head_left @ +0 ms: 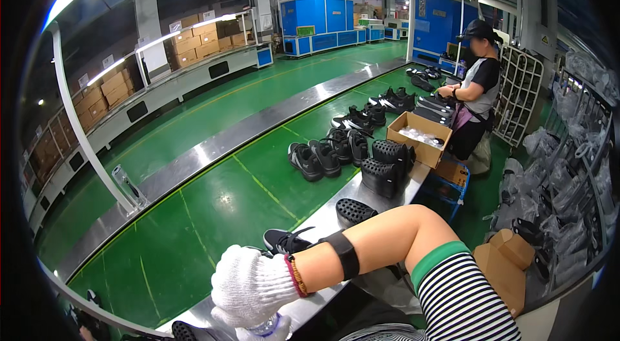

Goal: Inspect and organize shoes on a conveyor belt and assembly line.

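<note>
My right hand (250, 284), in a white knitted glove, reaches in from the lower right and hangs over the near end of the workbench. Its fingers are closed around a clear plastic piece with a purple band (266, 327), like a small bottle, cut off by the lower edge. White material shows beside this piece; I cannot tell whether it is glove. My left hand cannot be made out. Just beyond my wrist lies a black lace-up shoe (281, 240) with a white sole. A black studded shoe form (354, 212) stands past my forearm.
Several black sneakers (326, 157) line the green bench surface. Stacked black shoe forms (382, 170) stand beside an open cardboard box (420, 141). A co-worker (478, 79) handles shoes at the far right. A rack with plastic-wrapped items (584, 166) and a cardboard box (500, 270) flank my right side.
</note>
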`<state>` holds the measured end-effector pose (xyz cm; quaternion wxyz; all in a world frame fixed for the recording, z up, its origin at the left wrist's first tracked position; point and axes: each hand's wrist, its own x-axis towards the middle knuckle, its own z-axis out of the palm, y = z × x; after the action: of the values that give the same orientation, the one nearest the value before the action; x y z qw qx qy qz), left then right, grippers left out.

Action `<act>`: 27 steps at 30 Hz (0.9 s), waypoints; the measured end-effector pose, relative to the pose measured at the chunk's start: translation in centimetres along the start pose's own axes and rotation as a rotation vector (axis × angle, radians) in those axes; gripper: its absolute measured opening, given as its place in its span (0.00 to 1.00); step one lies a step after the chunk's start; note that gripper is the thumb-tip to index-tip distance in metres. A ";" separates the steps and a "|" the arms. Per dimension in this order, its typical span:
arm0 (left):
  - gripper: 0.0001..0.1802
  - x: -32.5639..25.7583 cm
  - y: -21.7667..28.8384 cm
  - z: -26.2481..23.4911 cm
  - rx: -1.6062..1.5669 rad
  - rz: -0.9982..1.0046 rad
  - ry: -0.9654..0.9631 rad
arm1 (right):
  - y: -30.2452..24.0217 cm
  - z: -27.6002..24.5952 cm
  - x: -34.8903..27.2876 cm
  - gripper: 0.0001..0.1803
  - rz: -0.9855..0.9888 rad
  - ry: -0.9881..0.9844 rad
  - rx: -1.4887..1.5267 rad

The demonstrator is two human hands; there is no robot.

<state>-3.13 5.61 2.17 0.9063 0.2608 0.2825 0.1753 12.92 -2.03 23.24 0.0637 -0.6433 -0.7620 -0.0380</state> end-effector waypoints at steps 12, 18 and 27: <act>0.26 -8.5 1.2 9.9 0.845 0.267 -0.433 | -0.9 -2.0 -4.2 0.14 -0.106 0.190 0.110; 0.25 -8.4 0.3 10.3 0.707 0.206 -0.578 | -1.3 -2.5 -6.0 0.18 -0.080 0.313 0.080; 0.39 -5.6 0.0 10.8 0.793 0.526 -0.345 | 0.1 -3.8 -6.0 0.31 0.215 0.036 0.128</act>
<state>-1.00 -1.00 12.13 0.6964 0.6723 0.0981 0.2313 14.20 -8.43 26.13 0.1222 -0.7152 -0.6881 0.0063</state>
